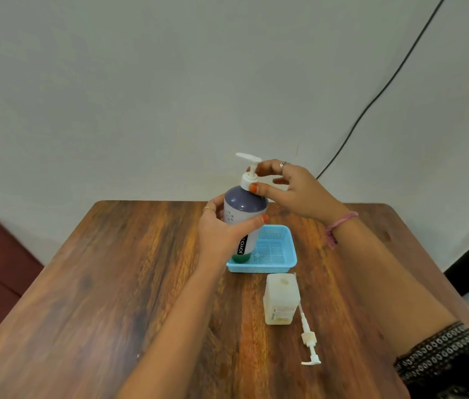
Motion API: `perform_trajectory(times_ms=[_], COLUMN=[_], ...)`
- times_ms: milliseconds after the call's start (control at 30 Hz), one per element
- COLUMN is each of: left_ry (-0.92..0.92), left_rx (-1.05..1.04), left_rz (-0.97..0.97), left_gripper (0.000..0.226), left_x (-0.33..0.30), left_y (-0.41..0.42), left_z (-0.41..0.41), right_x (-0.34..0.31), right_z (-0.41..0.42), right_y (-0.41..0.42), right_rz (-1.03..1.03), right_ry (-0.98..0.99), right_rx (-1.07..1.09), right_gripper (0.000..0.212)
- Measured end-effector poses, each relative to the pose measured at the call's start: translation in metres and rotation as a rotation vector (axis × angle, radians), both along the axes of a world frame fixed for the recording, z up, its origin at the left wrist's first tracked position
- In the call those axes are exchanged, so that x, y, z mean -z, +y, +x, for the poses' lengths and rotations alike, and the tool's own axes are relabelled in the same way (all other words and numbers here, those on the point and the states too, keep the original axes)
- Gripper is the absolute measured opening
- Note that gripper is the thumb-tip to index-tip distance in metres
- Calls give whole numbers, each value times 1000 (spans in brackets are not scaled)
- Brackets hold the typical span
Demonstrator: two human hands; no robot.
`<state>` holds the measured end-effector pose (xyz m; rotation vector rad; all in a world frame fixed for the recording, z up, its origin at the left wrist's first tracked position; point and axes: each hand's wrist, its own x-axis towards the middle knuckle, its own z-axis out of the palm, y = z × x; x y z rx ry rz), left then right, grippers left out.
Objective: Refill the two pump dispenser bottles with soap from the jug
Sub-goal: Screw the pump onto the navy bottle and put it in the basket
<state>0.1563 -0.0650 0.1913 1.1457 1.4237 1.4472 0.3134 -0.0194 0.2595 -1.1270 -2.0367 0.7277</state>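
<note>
Left hand (221, 234) gripping purple pump bottle (244, 214), hiding its label, right hand (293, 188) pinching the pump collar (248, 180), bottle base inside blue basket (279, 254)

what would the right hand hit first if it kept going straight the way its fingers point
The right hand points left toward the white pump collar of the purple-topped bottle, and its thumb already seems to touch it. So the collar comes first, though depth is hard to judge. The left hand grips the bottle body.

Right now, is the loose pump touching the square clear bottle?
Cannot tell. In the head view the loose pump's tube runs tight along the square clear bottle's right edge; no clear gap or contact shows.
</note>
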Motion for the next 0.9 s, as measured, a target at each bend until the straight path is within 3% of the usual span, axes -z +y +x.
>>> perform_trajectory(times_ms=[167,300,400,500,600,700,800,900], left_ry=[6,-1,14,15,-9,-20,-8,-20], left_rx=[29,2,-26,-40,-37,-37,-34,-18], left_rz=[10,34,59,59,47,43,50,43], left_gripper=[77,76,77,79,81,80,80,80], left_x=[-6,-5,-3,0,0,-2,-2,-1], left_y=[-1,-4,-6,-9,-11,-12,-14,-16], left_z=[-1,-2,-3,-3,-4,-5,-6,-7], right_x=[-3,7,15,13,4,1,6,14], right_z=[-6,-16,-30,-33,-22,-17,-29,-36], right_y=[-3,-10,-18,-20,-19,-23,-26,-25], right_rz=[-161,-79,-134,-129,-237,-267,-152,-161], right_ry=[119,243,418,326,296,374,449,444], right_rx=[-132,68,215,258,82,-59,133,232], right_gripper=[38,34,37,42,53,39,36,48])
